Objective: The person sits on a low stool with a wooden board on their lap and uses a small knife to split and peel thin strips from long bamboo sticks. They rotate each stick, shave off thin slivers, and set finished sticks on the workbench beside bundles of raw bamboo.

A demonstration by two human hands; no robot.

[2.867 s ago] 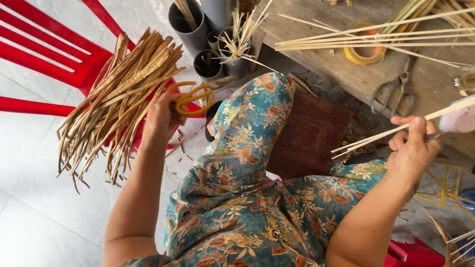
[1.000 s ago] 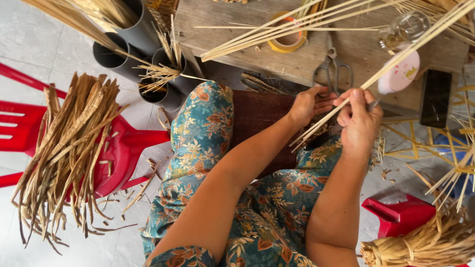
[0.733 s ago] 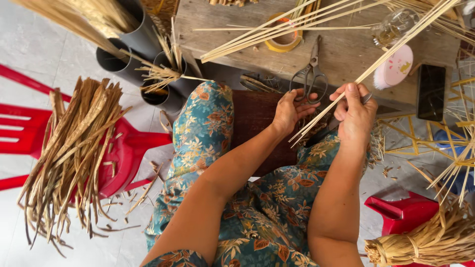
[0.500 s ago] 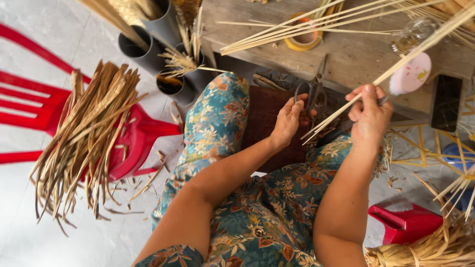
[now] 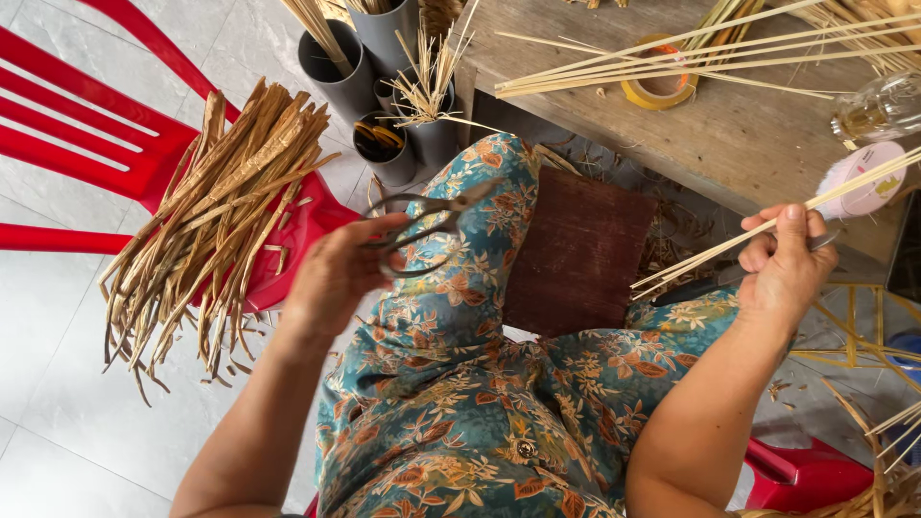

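Note:
My left hand (image 5: 336,273) holds a pair of dark metal scissors (image 5: 422,225) over my left knee, close to a bundle of dried flat strips (image 5: 206,216) that lies on a red plastic chair (image 5: 86,144). My right hand (image 5: 782,264) grips a few thin bamboo sticks (image 5: 739,245) that slant up to the right past a pink round container (image 5: 863,177). A dark brown board (image 5: 576,254) rests on my lap, which is covered by blue floral cloth.
A wooden table (image 5: 729,125) at the top carries long bamboo sticks (image 5: 691,53), a yellow tape roll (image 5: 657,86) and a glass bottle (image 5: 883,105). Grey tubes (image 5: 369,67) holding sticks stand on the tiled floor. A red stool (image 5: 806,475) is at lower right.
My left hand took the scissors from the table edge and swung left toward the chair. My right hand still holds the sticks and has drifted right. The view shifted.

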